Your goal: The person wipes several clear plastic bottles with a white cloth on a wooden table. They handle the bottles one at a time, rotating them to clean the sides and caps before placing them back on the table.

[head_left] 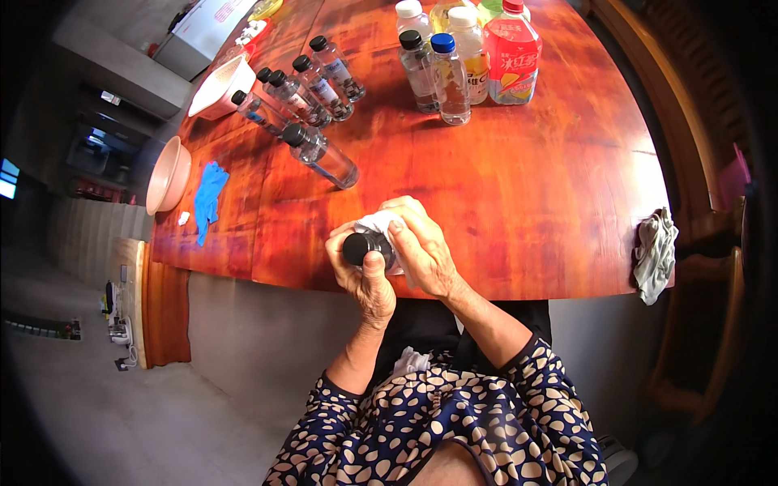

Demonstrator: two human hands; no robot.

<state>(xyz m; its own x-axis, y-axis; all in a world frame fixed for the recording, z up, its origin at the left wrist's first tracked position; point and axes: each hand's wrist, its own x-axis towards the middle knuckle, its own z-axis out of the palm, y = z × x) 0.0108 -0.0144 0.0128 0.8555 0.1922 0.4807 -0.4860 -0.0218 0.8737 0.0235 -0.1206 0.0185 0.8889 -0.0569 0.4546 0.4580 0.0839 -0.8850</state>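
Note:
Over the table's near edge, my left hand (363, 279) grips a clear bottle (379, 244) with a black cap, its cap end tipped toward me. A white cloth (379, 219) is wrapped around the bottle's far side. My right hand (425, 252) presses that cloth against the bottle with bent fingers; much of the bottle is hidden by hands and cloth. Just beyond stands another clear bottle (321, 156) with a black cap. Behind it is a group of several similar black-capped bottles (304, 91), some with dark bits inside.
At the back stand a blue-capped bottle (450, 81), a red drink bottle (512, 57) and several others. Along the left lie a pink basin (168, 176), a pink basket (221, 87) and a blue glove-like piece (211, 198). A grey rag (655, 255) hangs at the right corner of the glossy wooden table (519, 186).

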